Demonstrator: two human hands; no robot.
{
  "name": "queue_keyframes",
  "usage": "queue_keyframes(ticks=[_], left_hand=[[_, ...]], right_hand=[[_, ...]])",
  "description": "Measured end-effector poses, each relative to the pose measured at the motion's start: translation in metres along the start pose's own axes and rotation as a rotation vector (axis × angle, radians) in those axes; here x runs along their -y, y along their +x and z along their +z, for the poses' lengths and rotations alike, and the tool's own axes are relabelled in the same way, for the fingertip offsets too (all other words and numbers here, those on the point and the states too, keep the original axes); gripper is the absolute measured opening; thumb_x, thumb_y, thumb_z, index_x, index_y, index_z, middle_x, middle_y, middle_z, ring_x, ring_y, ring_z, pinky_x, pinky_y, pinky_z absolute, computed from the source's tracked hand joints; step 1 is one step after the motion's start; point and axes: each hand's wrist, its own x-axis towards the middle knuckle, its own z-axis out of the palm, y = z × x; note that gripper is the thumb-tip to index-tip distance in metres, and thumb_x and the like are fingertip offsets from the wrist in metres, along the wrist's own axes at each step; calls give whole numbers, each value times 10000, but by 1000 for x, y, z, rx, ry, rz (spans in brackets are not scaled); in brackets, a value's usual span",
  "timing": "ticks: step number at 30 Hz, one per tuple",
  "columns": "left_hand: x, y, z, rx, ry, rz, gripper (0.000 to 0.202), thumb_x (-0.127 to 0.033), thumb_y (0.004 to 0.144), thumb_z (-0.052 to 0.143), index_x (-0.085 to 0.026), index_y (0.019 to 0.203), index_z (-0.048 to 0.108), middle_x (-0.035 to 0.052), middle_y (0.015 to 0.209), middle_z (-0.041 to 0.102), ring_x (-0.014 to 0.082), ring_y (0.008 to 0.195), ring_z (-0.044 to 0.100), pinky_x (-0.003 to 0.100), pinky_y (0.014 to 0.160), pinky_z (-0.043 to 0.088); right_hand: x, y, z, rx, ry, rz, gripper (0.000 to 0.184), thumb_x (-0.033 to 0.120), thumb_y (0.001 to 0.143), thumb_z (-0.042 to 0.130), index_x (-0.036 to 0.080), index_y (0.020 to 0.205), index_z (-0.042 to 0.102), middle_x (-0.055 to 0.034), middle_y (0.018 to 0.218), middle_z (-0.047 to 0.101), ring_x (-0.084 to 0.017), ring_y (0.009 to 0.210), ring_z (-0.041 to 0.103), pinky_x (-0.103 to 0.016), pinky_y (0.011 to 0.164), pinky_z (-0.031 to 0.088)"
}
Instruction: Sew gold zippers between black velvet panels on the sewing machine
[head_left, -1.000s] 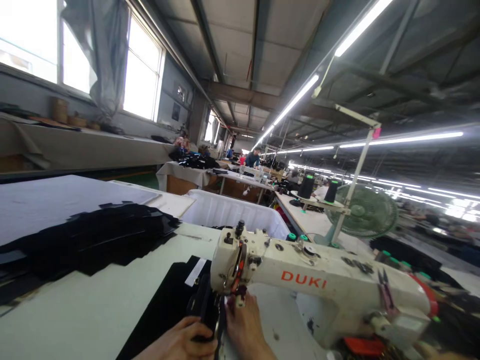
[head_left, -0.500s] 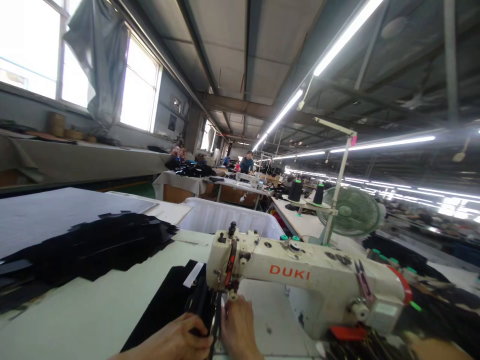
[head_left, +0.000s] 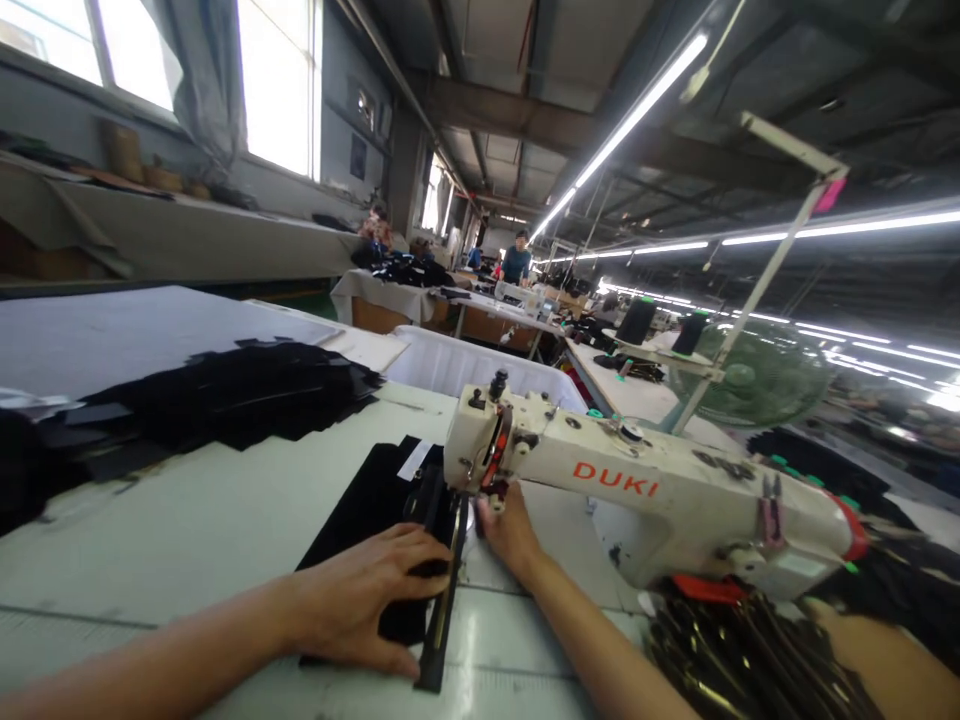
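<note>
My left hand lies with its fingers spread over a black fabric panel, its fingertips touching a long dark strip with a brassy line, which looks like a zipper. The panel carries a small white label near its far end. The strip runs under the head of a white DUKI sewing machine. Just right of the needle area is my right hand; machine parts cover its fingertips, so its grip is unclear.
A fanned stack of black pieces lies on the left of the table. Behind the machine stands a white plastic bin. A bundle of dark strips with gold lines sits at the lower right, near a green fan.
My left hand has gone from curled fingers at the strip to spread flat on the panel. My right hand stays beside the needle area. The camera view has tilted downward.
</note>
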Motion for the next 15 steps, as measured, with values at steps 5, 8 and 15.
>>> queue_keyframes(ticks=[5,8,15], left_hand=[[3,-2,5,-24,45,-53,630,-577,791,762,-284,1336,639,86,1256,624,307,1137,613,403,1048,474],[5,-5,5,20,68,-84,665,-596,804,742,-304,1385,599,84,1316,616,326,1202,601,425,1082,465],[22,-12,12,53,69,-188,855,-550,714,843,-408,1475,481,51,1483,531,383,1343,512,477,1098,466]], right_hand=[[21,-28,-23,173,81,-121,342,62,869,523,195,1164,635,-89,1189,657,-228,1122,607,-410,1021,500],[28,-34,-23,214,88,-151,394,46,863,505,189,1214,612,-110,1262,642,-261,1197,588,-506,1096,440],[23,-34,-13,256,55,-105,488,54,875,499,159,1350,544,-144,1347,602,-307,1250,558,-582,1083,448]])
